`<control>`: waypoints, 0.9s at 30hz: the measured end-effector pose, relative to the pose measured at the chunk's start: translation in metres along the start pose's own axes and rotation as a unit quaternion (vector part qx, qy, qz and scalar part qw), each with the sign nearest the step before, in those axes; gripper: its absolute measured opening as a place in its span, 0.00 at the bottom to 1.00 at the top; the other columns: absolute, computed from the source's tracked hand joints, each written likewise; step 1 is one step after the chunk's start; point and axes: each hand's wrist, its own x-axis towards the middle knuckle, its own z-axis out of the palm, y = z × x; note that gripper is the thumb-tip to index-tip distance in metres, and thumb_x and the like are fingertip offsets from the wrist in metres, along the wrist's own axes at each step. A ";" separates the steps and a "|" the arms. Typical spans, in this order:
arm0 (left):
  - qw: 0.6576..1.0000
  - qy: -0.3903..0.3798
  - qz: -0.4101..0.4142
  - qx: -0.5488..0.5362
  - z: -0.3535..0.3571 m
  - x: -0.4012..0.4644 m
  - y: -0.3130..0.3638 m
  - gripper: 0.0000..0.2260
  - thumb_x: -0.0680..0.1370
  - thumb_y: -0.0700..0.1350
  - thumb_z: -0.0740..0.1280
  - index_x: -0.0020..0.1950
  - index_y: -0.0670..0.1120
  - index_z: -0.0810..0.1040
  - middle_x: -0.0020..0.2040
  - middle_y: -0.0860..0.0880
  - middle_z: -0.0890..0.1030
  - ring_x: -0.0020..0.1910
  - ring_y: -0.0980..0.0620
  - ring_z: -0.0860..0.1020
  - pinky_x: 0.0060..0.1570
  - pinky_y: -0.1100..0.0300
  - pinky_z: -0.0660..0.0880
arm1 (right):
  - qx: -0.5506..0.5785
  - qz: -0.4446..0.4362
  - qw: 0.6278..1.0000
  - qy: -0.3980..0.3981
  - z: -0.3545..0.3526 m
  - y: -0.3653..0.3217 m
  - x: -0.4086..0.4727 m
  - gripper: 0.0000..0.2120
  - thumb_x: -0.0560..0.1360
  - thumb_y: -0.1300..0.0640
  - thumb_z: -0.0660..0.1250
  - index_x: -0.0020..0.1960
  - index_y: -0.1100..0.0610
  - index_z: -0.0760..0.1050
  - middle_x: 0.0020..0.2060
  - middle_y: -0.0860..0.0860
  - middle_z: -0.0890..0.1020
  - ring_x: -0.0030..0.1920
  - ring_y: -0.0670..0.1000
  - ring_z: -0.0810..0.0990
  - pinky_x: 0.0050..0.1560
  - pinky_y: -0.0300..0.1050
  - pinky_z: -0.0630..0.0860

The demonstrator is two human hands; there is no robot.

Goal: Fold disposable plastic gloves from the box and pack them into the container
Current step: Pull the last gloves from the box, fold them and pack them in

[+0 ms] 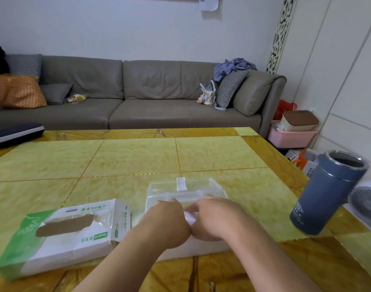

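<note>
Both hands meet over the near part of the clear container [181, 191], knuckles touching; left hand [167, 220] fingers curled, right hand [214, 218] fingers curled, both pinching a small folded glove [189, 217] between them, white-translucent, motion-blurred so fold shape unclear; container sits mid-table on the yellow-green tiled table [125, 159], lid hinged open toward the far side with a white latch tab; green-and-white glove box [64, 232] lies flat just left of the left forearm, torn opening on top, apart from the container; blue-grey thermos [327, 192] with open mouth stands near the right table edge, well apart from the hands; grey sofa [138, 91] behind the table; white fan [367, 205] at far right.
</note>
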 end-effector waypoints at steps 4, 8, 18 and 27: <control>0.999 -0.027 0.018 0.000 -0.003 0.009 -0.001 0.05 0.80 0.40 0.60 0.54 0.44 0.68 0.42 0.50 0.71 0.36 0.56 0.69 0.30 0.64 0.64 | -0.022 0.019 0.999 -0.042 -0.006 -0.008 0.009 0.30 0.78 0.51 0.58 0.78 0.33 0.64 0.79 0.48 0.63 0.67 0.56 0.76 0.68 0.56 0.75; 1.000 -0.018 0.018 0.019 -0.003 0.012 -0.003 0.08 0.79 0.40 0.65 0.56 0.44 0.69 0.40 0.51 0.70 0.37 0.54 0.71 0.28 0.64 0.63 | -0.006 0.031 0.999 -0.031 0.001 -0.009 0.021 0.29 0.76 0.50 0.64 0.75 0.34 0.69 0.74 0.47 0.70 0.58 0.55 0.82 0.62 0.54 0.79; 0.996 0.001 0.014 0.087 -0.012 -0.003 -0.005 0.07 0.79 0.39 0.67 0.56 0.46 0.76 0.48 0.51 0.77 0.41 0.53 0.76 0.36 0.62 0.71 | 0.035 0.034 0.999 0.017 0.014 0.000 0.037 0.25 0.73 0.50 0.73 0.69 0.41 0.78 0.63 0.46 0.79 0.56 0.54 0.82 0.59 0.50 0.80; 0.980 0.120 0.046 0.154 -0.018 -0.021 0.004 0.16 0.78 0.32 0.62 0.61 0.47 0.76 0.55 0.50 0.75 0.46 0.50 0.76 0.35 0.59 0.68 | 0.054 0.011 0.998 0.030 0.018 0.003 0.039 0.27 0.72 0.54 0.70 0.71 0.43 0.77 0.59 0.46 0.80 0.49 0.53 0.81 0.43 0.45 0.75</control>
